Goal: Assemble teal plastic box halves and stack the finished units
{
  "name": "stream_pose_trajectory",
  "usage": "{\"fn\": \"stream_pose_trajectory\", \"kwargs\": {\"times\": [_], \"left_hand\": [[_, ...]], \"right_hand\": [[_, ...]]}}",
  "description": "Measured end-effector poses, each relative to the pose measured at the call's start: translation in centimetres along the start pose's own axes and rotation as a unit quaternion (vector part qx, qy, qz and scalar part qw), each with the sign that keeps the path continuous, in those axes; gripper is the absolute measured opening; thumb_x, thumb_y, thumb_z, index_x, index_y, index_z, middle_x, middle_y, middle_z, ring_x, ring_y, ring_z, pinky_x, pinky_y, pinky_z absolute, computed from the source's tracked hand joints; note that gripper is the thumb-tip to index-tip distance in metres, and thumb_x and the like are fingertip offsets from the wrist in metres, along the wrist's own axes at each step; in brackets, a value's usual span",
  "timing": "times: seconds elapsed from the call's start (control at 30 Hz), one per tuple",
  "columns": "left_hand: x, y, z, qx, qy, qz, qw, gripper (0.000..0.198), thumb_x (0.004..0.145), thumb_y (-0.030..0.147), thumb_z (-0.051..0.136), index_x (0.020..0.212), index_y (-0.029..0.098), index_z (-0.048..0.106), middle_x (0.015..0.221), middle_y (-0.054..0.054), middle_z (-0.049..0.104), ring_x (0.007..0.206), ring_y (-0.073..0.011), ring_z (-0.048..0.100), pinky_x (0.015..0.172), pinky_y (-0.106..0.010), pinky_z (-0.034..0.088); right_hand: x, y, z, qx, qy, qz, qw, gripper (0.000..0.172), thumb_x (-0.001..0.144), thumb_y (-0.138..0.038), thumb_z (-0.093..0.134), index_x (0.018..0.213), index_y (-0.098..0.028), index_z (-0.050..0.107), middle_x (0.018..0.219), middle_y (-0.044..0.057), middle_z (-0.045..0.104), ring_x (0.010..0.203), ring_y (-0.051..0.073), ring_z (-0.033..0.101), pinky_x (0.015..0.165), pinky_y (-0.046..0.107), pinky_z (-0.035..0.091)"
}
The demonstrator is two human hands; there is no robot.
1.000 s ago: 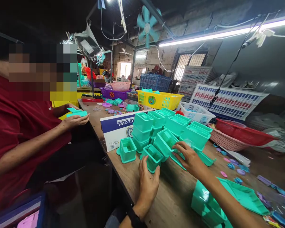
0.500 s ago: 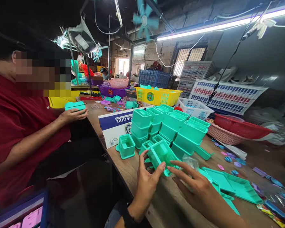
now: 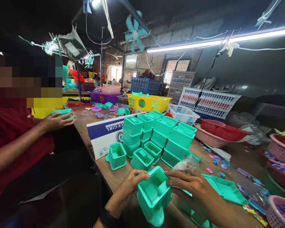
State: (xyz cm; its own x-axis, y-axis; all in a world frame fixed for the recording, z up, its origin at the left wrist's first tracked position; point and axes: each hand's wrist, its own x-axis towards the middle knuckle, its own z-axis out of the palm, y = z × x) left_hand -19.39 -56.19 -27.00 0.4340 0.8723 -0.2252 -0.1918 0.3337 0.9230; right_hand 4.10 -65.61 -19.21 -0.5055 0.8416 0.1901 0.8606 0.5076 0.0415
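Note:
A green plastic box with an open top and a rounded tab at its lower front is tilted toward me above the table's near edge. My left hand grips its left side, thumb over the rim. On the opposite side, my right hand has its fingers pressed to the rim; its thumb is partly hidden. Just beyond stand stacks of matching green boxes, with a single green box at their left. Flat green plastic panels lie right of my right hand, partly covered by it.
A printed carton flap stands behind the stacks on the wooden table. Farther back are a yellow basket and a white basket. Small coloured pieces lie at the right. A person in a red shirt holds a green part at the left.
The held box has come down and nearer to me, turned so that its tab shows at the front. My right fingers now lie against its rim. The whole view has swung rightward.

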Motion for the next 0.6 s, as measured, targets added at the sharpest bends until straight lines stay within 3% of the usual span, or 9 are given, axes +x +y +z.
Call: {"fn": "stream_pose_trajectory", "kwargs": {"times": [0.1,0.17,0.23,0.3,0.37,0.47,0.53,0.6], "left_hand": [[0.2,0.7,-0.1,-0.037,-0.021,0.0,0.999,0.052,0.06,0.053,0.091,0.093,0.017,0.076,0.096,-0.007,0.074,0.095,-0.0258,0.067,0.081,-0.033,0.053],[0.7,0.5,0.1,-0.081,-0.037,0.014,0.996,0.059,0.066,0.066,0.086,0.099,0.018,0.075,0.1,-0.008,0.075,0.095,-0.0262,0.07,0.083,-0.035,0.055],[1.5,-0.4,0.3,-0.096,-0.006,0.058,0.994,0.07,0.074,0.083,0.07,0.103,0.019,0.074,0.103,-0.01,0.075,0.089,-0.0258,0.072,0.081,-0.038,0.058],[2.3,-1.7,0.6,-0.044,0.057,0.132,0.989,0.073,0.08,0.089,0.058,0.093,0.02,0.073,0.093,-0.009,0.075,0.078,-0.0241,0.071,0.076,-0.039,0.059],[2.6,-2.9,0.7,0.031,0.097,0.198,0.975,0.061,0.089,0.08,0.058,0.086,0.021,0.071,0.086,-0.007,0.073,0.076,-0.0224,0.069,0.074,-0.037,0.06],[2.4,-3.3,0.6,0.077,0.09,0.238,0.964,0.028,0.101,0.052,0.065,0.106,0.026,0.072,0.11,-0.007,0.074,0.097,-0.022,0.07,0.083,-0.036,0.062],[2.5,-2.5,0.0,0.093,0.091,0.259,0.957,0.025,0.102,0.043,0.065,0.121,0.027,0.069,0.127,-0.008,0.069,0.109,-0.0232,0.069,0.089,-0.038,0.063],[3.0,-0.9,-1.3,0.111,0.095,0.283,0.948,0.029,0.102,0.042,0.066,0.126,0.025,0.067,0.132,-0.009,0.067,0.112,-0.0241,0.068,0.092,-0.041,0.063]], "right_hand": [[0.5,0.1,-0.2,0.022,0.04,-0.015,0.999,0.017,0.106,-0.025,0.056,0.108,-0.03,0.072,0.137,0.007,0.073,0.111,0.025,0.076,0.09,0.042,0.064],[1.1,0.3,-0.4,0.068,0.101,-0.025,0.992,0.017,0.106,-0.027,0.054,0.102,-0.027,0.07,0.127,0.008,0.076,0.103,0.022,0.078,0.085,0.034,0.065],[1.6,0.6,-0.9,0.112,0.175,-0.013,0.978,0.017,0.106,-0.029,0.054,0.1,-0.027,0.069,0.114,0.007,0.079,0.092,0.021,0.08,0.075,0.027,0.066],[2.1,1.3,-1.9,0.114,0.255,0.012,0.96,0.014,0.103,-0.034,0.057,0.098,-0.031,0.071,0.102,0.006,0.08,0.082,0.024,0.08,0.067,0.03,0.067],[2.6,2.6,-3.7,0.085,0.329,0.048,0.939,0.014,0.1,-0.042,0.061,0.096,-0.035,0.072,0.094,0.004,0.081,0.076,0.028,0.08,0.061,0.036,0.067],[4.1,5.7,-7.2,0.033,0.375,0.116,0.919,0.025,0.097,-0.054,0.063,0.096,-0.032,0.074,0.087,0.004,0.08,0.07,0.028,0.077,0.055,0.037,0.062],[6.2,8.2,-9.4,-0.006,0.371,0.159,0.915,0.031,0.096,-0.056,0.06,0.096,-0.028,0.074,0.086,0.006,0.078,0.07,0.028,0.075,0.059,0.039,0.059],[9.4,10.7,-11.0,-0.048,0.377,0.196,0.904,0.034,0.096,-0.054,0.056,0.094,-0.024,0.073,0.09,0.01,0.077,0.076,0.029,0.074,0.069,0.043,0.058]]}}
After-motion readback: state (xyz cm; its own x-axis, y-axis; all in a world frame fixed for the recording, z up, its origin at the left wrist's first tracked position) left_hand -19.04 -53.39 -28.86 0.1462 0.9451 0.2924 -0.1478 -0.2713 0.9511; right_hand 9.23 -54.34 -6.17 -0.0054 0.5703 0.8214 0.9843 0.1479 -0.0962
